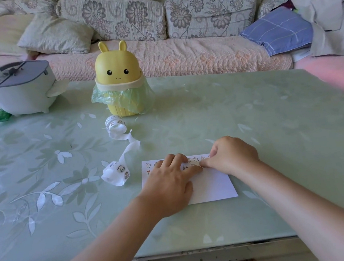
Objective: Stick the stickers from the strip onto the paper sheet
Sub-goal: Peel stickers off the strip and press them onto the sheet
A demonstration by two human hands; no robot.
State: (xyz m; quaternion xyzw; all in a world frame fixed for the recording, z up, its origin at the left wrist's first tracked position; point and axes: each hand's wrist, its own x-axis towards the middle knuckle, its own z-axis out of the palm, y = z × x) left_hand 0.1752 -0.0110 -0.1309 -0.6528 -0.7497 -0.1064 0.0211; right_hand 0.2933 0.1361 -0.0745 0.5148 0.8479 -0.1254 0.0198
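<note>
A white paper sheet (211,187) lies on the green table near its front edge, with several small cartoon stickers in rows along its far edge. My left hand (169,182) rests flat on the sheet with straight fingers pressing over the stickers. My right hand (231,156) sits at the sheet's far right corner, fingers curled, thumb and forefinger tips pressed on the paper by a sticker. The sticker strip (118,172) lies curled to the left of the sheet, and its white backing trails back to a second coil (115,125).
A yellow rabbit-shaped bin (119,81) with a green bag stands at the back of the table. A grey lidded container (17,89) sits at the back left. A sofa with cushions runs behind the table. The green floral table top (270,121) stretches to the right.
</note>
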